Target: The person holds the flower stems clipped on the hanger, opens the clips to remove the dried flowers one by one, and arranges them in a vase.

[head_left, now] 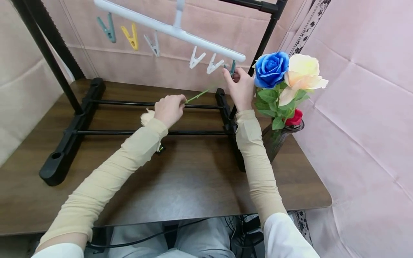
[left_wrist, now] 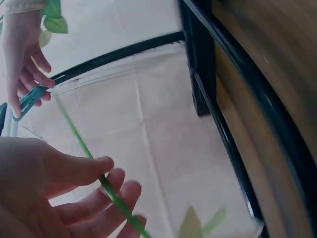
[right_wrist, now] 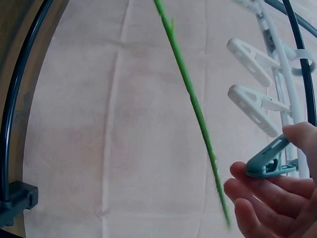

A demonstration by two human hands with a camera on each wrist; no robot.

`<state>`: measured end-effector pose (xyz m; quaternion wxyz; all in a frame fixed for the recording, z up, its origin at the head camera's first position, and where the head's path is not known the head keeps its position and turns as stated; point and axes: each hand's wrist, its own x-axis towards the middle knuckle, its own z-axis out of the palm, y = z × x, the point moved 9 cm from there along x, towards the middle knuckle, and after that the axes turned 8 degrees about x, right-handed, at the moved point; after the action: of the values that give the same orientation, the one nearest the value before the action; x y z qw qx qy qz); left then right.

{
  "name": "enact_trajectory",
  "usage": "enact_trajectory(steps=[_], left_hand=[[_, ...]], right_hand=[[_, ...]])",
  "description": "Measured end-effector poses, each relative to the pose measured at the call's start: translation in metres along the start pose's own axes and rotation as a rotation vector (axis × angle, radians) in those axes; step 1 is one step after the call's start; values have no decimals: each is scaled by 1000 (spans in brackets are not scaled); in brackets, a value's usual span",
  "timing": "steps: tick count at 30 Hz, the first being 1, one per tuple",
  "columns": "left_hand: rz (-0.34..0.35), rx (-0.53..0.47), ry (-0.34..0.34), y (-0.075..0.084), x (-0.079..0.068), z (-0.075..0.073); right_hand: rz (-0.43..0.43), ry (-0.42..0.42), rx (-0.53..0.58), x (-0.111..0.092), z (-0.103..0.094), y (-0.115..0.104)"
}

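My left hand [head_left: 169,110] pinches the green stem [left_wrist: 119,201] of an artificial flower between thumb and fingers. The pale bloom [head_left: 147,117] shows just beyond that wrist, mostly hidden by the arm. From the hand, the stem's bare end points up and right, toward the clothespins. With thumb and fingers, my right hand [head_left: 241,87] grips a teal clothespin [right_wrist: 270,161] at the right end of a white hanger bar [head_left: 174,31]. In the right wrist view the stem tip passes close to the right fingertips. Two white clothespins [right_wrist: 252,106] hang beside the teal one.
Farther left on the bar hang a grey, a yellow [head_left: 130,37] and another teal clothespin [head_left: 108,28]. A black rack [head_left: 72,132] stands on the brown table [head_left: 193,179]. At right, a dark vase [head_left: 275,141] holds blue, peach and red roses, close to my right forearm.
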<state>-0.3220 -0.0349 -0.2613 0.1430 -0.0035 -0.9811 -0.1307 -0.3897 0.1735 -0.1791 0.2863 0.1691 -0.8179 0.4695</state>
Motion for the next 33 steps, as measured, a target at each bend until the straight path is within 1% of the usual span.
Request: enact_trajectory(steps=[2,4,7,9,11,12,14,16,18,20,22,24,25,28,29,31,33], left_hand=[[26,80,44,-4,-6,-9],[44,139,89,-6,-12,-15],[51,186,146,-6,-21,-24],[54,199,184,-6,-28,-30],[65,212,226,-5,-35,-37],[74,218,245,-4,-39,-40],[93,229,272,-1,-46,-45],[108,244,281,3,-51,-49],[110,264,278,4,-56,-51],[115,275,256,7,-59,-52],[118,280,245,9,-63,-53],[123,275,237,10,-66,-53],[128,274,241,11,-68,-54],[149,253,283,13,-70,-57],[162,238,305,15,-72,-58],[213,172,380,23,-75,-62],[314,61,491,36,-83,-69]], right_hand=[[13,-33,-15,-1,3,2],[37,-102,-62,-4,7,4],[11,-269,-164,-17,17,4],[-53,-376,-197,-31,26,-2],[-160,-450,-213,-50,37,-14],[-221,-474,-223,-61,42,-22],[-363,-496,-253,-84,52,-42],[-516,-487,-312,-106,62,-63],[-656,-434,-378,-125,70,-83],[-736,-370,-441,-136,72,-94],[-776,-312,-480,-142,74,-100],[-801,-277,-506,-146,75,-102],[-806,-269,-517,-147,76,-102],[-828,-241,-548,-150,75,-102],[-834,-228,-559,-150,74,-101],[-841,-192,-557,-149,66,-101],[-847,-137,-535,-149,53,-102]])
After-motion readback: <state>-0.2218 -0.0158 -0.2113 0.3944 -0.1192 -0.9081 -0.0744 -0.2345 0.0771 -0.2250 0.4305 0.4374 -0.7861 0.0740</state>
